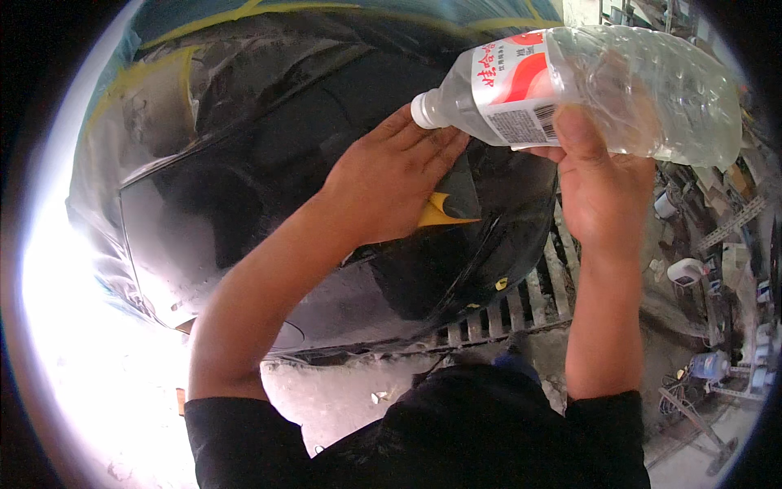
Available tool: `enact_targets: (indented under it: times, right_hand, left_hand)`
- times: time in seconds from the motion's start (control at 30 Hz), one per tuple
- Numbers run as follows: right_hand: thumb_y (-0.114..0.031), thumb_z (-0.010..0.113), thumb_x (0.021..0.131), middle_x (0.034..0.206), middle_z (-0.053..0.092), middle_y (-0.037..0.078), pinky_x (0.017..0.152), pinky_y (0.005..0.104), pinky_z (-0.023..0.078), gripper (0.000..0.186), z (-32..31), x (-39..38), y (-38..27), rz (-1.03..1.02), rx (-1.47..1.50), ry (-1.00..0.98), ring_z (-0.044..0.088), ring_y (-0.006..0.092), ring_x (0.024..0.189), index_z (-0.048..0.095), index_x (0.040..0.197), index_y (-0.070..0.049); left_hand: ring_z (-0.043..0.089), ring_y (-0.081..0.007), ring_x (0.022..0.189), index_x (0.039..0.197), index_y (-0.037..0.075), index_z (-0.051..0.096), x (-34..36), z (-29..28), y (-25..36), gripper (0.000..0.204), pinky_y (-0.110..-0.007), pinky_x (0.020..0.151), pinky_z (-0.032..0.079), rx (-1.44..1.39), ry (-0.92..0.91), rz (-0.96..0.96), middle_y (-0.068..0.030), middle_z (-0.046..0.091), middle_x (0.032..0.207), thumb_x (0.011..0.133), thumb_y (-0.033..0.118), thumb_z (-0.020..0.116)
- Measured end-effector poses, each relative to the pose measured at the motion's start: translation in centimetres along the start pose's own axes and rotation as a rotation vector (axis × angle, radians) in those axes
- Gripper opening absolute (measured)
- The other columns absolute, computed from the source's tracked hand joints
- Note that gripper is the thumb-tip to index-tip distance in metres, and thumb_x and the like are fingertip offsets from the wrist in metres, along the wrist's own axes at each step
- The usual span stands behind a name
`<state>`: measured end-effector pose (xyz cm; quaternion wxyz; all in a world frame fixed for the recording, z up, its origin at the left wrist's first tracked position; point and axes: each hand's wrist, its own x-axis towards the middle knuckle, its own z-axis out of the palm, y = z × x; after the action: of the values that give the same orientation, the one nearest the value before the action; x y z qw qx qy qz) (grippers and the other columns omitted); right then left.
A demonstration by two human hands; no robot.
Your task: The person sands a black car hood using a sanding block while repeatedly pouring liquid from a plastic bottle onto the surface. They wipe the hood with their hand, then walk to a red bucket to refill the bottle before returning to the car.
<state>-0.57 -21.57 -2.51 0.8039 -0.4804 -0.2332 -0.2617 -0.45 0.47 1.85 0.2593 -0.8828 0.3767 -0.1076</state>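
My right hand (604, 187) grips a large clear plastic bottle (684, 94) with a red and white label. The bottle lies tilted nearly level, its white-tipped neck pointing left, just over the fingers of my left hand (389, 175). Whether liquid runs from the mouth, I cannot tell. Stretched fingers of my left hand press a sheet of sandpaper (444, 212) against a glossy black car panel (277, 151). The sheet's dark part and curled yellow corner stick out beside the palm; the rest is hidden beneath the hand.
Masking film with yellow tape (155, 90) covers the car around the panel. A floor grating (533, 297) runs below the panel's right edge. On the right lie a white jug (688, 271), a blue-tinted water bottle (709, 365) and metal parts. Strong glare washes out the left side.
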Motion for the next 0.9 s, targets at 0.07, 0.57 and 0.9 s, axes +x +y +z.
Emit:
enact_targets:
  times: [0.07, 0.57, 0.9]
  right_hand:
    - [-0.013, 0.071, 0.09, 0.123, 0.06, 0.018, 0.074, 0.0405, 0.063, 0.068, 0.4, -0.1, -0.1, 0.007, 0.013, 0.033, 0.068, 0.0292, 0.101, 0.034, 0.144, 0.002]
    - [-0.01, 0.07, 0.09, 0.121, 0.061, 0.018, 0.078, 0.0424, 0.062, 0.067, 1.1, -0.3, -0.2, 0.022, -0.034, 0.054, 0.068, 0.0284, 0.1, 0.033, 0.144, 0.003]
    - [-0.013, 0.07, 0.09, 0.119, 0.062, 0.02, 0.077, 0.04, 0.063, 0.065, 0.2, -0.2, 0.0, -0.015, -0.058, 0.012, 0.068, 0.0285, 0.1, 0.035, 0.142, 0.004]
  left_hand:
    - [0.031, -0.0247, 0.145, 0.149, 0.007, 0.037, -1.5, 0.2, -0.4, 0.067, -0.04, 0.123, 0.016, -0.005, 0.047, 0.029, -0.0101, 0.036, 0.155, 0.088, 0.023, 0.059]
    - [0.03, -0.0254, 0.146, 0.147, 0.005, 0.04, -1.7, 0.8, -0.3, 0.071, -0.042, 0.122, 0.017, -0.065, 0.079, 0.008, -0.0141, 0.034, 0.156, 0.082, 0.022, 0.063]
    - [0.027, -0.0255, 0.147, 0.147, 0.005, 0.04, -2.9, 1.6, 0.2, 0.065, -0.042, 0.123, 0.014, -0.091, 0.147, -0.018, -0.013, 0.032, 0.157, 0.087, 0.023, 0.058]
